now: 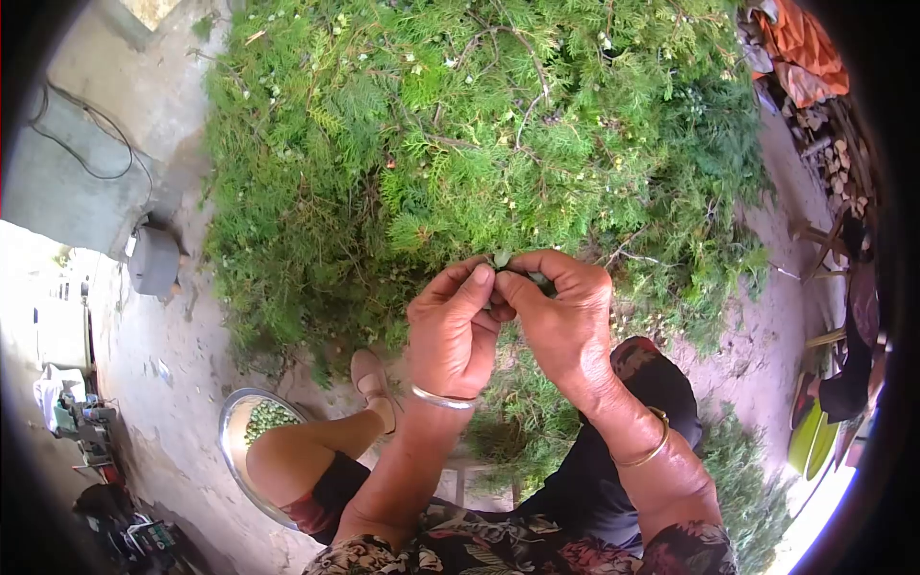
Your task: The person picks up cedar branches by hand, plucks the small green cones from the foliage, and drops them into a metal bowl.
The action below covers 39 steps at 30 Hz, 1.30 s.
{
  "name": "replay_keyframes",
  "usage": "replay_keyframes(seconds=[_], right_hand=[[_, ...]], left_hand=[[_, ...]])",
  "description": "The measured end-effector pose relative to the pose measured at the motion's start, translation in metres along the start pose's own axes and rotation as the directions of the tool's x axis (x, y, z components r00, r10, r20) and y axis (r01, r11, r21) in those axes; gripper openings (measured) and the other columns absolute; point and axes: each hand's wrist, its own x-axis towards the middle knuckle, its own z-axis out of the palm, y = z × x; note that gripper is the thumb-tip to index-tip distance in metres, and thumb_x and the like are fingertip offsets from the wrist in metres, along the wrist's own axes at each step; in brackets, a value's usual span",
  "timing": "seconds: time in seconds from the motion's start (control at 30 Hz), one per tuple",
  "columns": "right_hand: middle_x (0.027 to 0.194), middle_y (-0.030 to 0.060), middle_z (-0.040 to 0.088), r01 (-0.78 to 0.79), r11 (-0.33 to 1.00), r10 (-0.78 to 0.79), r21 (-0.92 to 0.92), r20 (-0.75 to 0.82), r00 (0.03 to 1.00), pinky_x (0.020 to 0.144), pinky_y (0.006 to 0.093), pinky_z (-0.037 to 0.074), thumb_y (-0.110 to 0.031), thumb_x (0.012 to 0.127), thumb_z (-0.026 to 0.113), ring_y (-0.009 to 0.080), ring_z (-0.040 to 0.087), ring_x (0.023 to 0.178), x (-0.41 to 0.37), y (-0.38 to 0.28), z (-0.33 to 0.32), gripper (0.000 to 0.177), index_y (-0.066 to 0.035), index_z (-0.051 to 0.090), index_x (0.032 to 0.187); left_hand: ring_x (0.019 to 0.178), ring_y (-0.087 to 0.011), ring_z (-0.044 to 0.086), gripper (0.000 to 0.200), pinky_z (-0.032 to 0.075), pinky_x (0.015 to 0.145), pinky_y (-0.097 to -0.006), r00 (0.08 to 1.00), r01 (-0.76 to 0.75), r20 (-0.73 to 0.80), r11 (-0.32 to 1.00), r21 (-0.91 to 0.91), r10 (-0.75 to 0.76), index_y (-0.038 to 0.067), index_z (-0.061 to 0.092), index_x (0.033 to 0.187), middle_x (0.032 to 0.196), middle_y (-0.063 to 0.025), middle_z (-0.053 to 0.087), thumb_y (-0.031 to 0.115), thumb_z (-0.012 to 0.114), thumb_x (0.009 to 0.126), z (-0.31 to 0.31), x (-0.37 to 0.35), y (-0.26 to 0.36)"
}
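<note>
Both your left hand (450,331) and right hand (561,316) are pinched together on a small green sprig (502,260) just before the leafy pile (460,125); it looks light, soft and easily crushed, so hold its stem with fingertips only.

Metal bowl (224,436) holding small green bits (268,417), lower left on concrete; black cable (86,158) on grey wall, upper left; orange cloth (800,43) above cut wood (843,168), upper right; yellow-green plates (810,436), right edge.
</note>
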Motion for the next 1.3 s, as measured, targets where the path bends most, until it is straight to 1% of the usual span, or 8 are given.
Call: replay_keyframes(seconds=[0.17,0.43,0.6,0.7,1.0,1.17,1.23,1.3], right_hand=[[0.065,0.0081,0.063,0.010,0.995,-0.010,0.097,0.000,1.000,0.053,0.0253,0.047,-0.005,0.079,0.062,0.0087,0.056,0.058,0.002,0.000,0.000,0.010,0.005,0.065,0.080],[0.069,0.0105,0.064,0.061,0.977,-0.049,-0.206,0.065,0.997,0.056,0.0304,0.049,-0.004,0.082,0.058,0.0147,0.063,0.064,0.007,0.005,-0.008,0.011,0.006,0.059,0.084],[0.070,0.0086,0.064,-0.118,0.988,0.091,0.098,0.245,0.965,0.055,0.0321,0.048,-0.005,0.082,0.058,0.0129,0.062,0.065,0.004,-0.015,-0.015,0.011,0.005,0.058,0.083],[0.070,0.0065,0.062,-0.073,0.994,0.046,0.076,0.307,0.951,0.054,0.0289,0.045,-0.005,0.081,0.059,0.0088,0.057,0.063,0.007,-0.012,-0.019,0.010,0.005,0.060,0.082],[0.060,0.0041,0.057,-0.094,0.995,0.078,0.020,0.402,0.912,0.051,0.0248,0.039,-0.005,0.075,0.058,0.0061,0.048,0.059,0.007,-0.019,-0.024,0.010,0.005,0.061,0.074],[0.058,0.0058,0.055,-0.075,0.996,0.089,-0.052,0.367,0.926,0.050,0.0254,0.039,-0.005,0.074,0.058,0.0062,0.047,0.057,0.008,-0.011,-0.023,0.011,0.006,0.060,0.071],[0.055,0.0069,0.054,-0.020,0.988,0.074,-0.154,0.355,0.932,0.049,0.0254,0.038,-0.005,0.073,0.058,0.0060,0.047,0.056,0.008,-0.009,-0.023,0.011,0.005,0.060,0.070],[0.055,0.0079,0.055,0.012,0.979,0.070,-0.204,0.391,0.918,0.049,0.0281,0.040,-0.006,0.073,0.058,0.0087,0.049,0.055,0.007,-0.016,-0.028,0.011,0.005,0.061,0.070]], left_hand=[[0.067,-0.0156,0.060,0.015,0.050,0.059,-0.0268,0.998,-0.052,-0.035,0.999,-0.010,0.052,-0.002,0.059,0.098,0.080,-0.0080,0.063,0.005,0.063,0.085,0.004,0.005,-0.007],[0.068,-0.0133,0.057,0.012,0.048,0.059,-0.0253,0.996,-0.035,0.085,0.999,0.011,0.034,0.001,0.057,0.094,0.081,-0.0057,0.061,0.010,0.062,0.087,-0.001,0.005,-0.011],[0.068,-0.0149,0.054,0.015,0.045,0.060,-0.0280,0.914,0.387,0.272,0.847,-0.364,-0.301,0.001,0.059,0.090,0.079,-0.0083,0.060,0.015,0.059,0.089,-0.033,0.016,-0.003],[0.067,-0.0167,0.054,0.013,0.044,0.059,-0.0300,0.958,0.285,0.160,0.861,-0.422,-0.238,0.001,0.060,0.092,0.081,-0.0105,0.061,0.014,0.057,0.089,-0.042,0.023,0.013],[0.058,-0.0149,0.049,0.027,0.038,0.046,-0.0269,0.928,0.064,0.344,0.973,0.221,-0.140,-0.008,0.057,0.108,0.073,-0.0098,0.057,0.004,0.057,0.084,-0.021,-0.001,0.030],[0.056,-0.0139,0.049,0.022,0.038,0.046,-0.0256,0.974,-0.140,0.218,0.907,0.397,0.056,-0.009,0.059,0.102,0.070,-0.0073,0.057,0.003,0.060,0.083,-0.018,-0.006,0.020],[0.056,-0.0138,0.049,0.018,0.038,0.045,-0.0259,0.968,-0.250,0.183,0.679,0.690,0.171,-0.008,0.059,0.096,0.069,-0.0063,0.056,0.004,0.060,0.083,-0.015,-0.005,0.019],[0.056,-0.0138,0.048,0.016,0.038,0.046,-0.0260,0.984,-0.172,0.063,0.799,0.576,0.166,-0.008,0.058,0.095,0.070,-0.0068,0.056,0.003,0.059,0.084,-0.026,0.007,0.016]])
